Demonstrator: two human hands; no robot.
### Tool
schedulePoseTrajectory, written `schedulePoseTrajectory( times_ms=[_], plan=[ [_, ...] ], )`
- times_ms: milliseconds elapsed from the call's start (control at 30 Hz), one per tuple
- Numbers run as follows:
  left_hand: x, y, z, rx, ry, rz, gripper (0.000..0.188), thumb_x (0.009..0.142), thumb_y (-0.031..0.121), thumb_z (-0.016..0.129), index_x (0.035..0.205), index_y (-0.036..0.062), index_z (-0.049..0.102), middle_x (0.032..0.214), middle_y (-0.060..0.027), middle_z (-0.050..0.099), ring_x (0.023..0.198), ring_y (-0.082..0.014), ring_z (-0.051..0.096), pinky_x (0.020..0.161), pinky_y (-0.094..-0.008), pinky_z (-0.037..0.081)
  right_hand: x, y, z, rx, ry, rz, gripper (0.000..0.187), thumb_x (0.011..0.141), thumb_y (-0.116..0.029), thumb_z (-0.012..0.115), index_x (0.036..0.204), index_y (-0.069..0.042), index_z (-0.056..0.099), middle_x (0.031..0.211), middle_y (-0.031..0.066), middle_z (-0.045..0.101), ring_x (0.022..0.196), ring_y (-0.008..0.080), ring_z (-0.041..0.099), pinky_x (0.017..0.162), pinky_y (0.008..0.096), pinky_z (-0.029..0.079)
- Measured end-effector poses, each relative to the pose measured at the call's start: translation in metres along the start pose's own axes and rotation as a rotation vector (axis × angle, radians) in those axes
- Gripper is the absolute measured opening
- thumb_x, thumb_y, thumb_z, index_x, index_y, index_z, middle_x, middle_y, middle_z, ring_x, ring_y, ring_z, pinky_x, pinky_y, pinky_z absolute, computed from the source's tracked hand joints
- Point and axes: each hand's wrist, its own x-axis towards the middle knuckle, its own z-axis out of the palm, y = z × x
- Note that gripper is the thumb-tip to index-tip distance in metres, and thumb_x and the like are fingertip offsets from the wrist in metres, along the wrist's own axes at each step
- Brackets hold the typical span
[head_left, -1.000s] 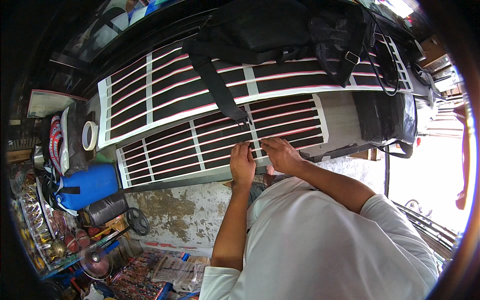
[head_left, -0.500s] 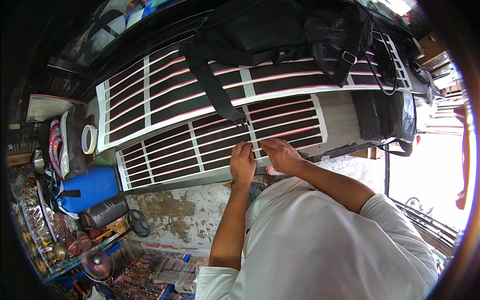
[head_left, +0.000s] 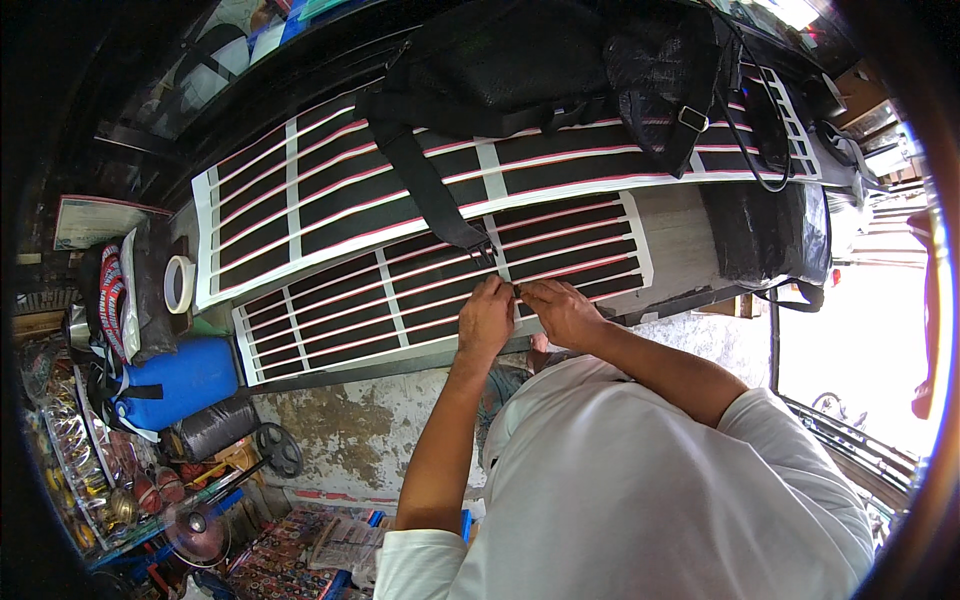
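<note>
My left hand (head_left: 487, 318) and my right hand (head_left: 562, 314) work close together over the front part of the lower black panel (head_left: 345, 290) with white and red stripes. The fingers of both are bent and pinched, their tips almost meeting. A small dark thing shows between the fingertips, too small to name. Just beyond the hands lies the end of a black webbing strap (head_left: 425, 190) with a dark buckle (head_left: 483, 251). That strap comes down from a black bag (head_left: 500, 60), which rests across the upper striped panel (head_left: 330, 215).
At the left stand a roll of pale tape (head_left: 178, 284) and a blue container (head_left: 180, 380). A black wrapped bundle (head_left: 768, 232) sits on the bench's right end. Low on the left are a fan (head_left: 196, 528) and trays of small goods (head_left: 285, 555). A peeling wall (head_left: 350, 430) runs below the bench.
The strap's buckle end has shifted slightly nearer my hands. My left forearm has swung a little outward to the left. Both hands stay at nearly the same spot, fingers still pinched.
</note>
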Motion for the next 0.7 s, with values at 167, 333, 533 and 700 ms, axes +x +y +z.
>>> schedulePoseTrajectory(
  times_ms=[167,333,533,700],
  plan=[
    [-0.002,0.0,-0.004,-0.049,-0.005,-0.006,0.023,0.087,0.007,0.077,0.109,0.0036,0.073,0.108,-0.0127,0.064,0.101,-0.0357,0.07,0.085,-0.0476,0.059,-0.002,0.003,-0.001,-0.002,-0.004,-0.021,0.049,0.084,-0.007,0.07,0.132,0.001,0.071,0.152,0.018,0.06,0.141,0.0333,0.056,0.121,0.0457,0.045],
    [0.0,0.001,-0.002,0.001,0.005,0.002,0.024,0.085,0.006,0.077,0.108,0.0036,0.072,0.108,-0.0132,0.065,0.1,-0.0369,0.071,0.084,-0.0482,0.06,-0.003,-0.001,-0.004,-0.022,0.032,0.003,0.048,0.082,-0.009,0.072,0.129,-0.005,0.074,0.148,0.0158,0.06,0.139,0.0343,0.054,0.118,0.0481,0.047],
    [0.02,0.011,-0.004,0.146,-0.166,-0.057,0.035,0.078,0.009,0.08,0.111,0.0018,0.07,0.111,-0.0175,0.069,0.103,-0.0391,0.073,0.088,-0.0473,0.062,-0.004,-0.005,-0.009,-0.049,0.023,0.03,0.048,0.079,-0.011,0.074,0.127,-0.008,0.076,0.144,0.0134,0.059,0.137,0.0342,0.053,0.112,0.0491,0.049],
    [0.036,0.023,-0.007,0.25,-0.332,-0.057,0.041,0.075,0.009,0.083,0.112,-0.0021,0.069,0.113,-0.0204,0.07,0.1,-0.0389,0.076,0.087,-0.0468,0.064,-0.005,-0.004,-0.012,-0.035,-0.01,0.053,0.046,0.078,-0.012,0.074,0.124,-0.008,0.076,0.141,0.0131,0.06,0.136,0.0342,0.055,0.112,0.0492,0.049]
  ],
)
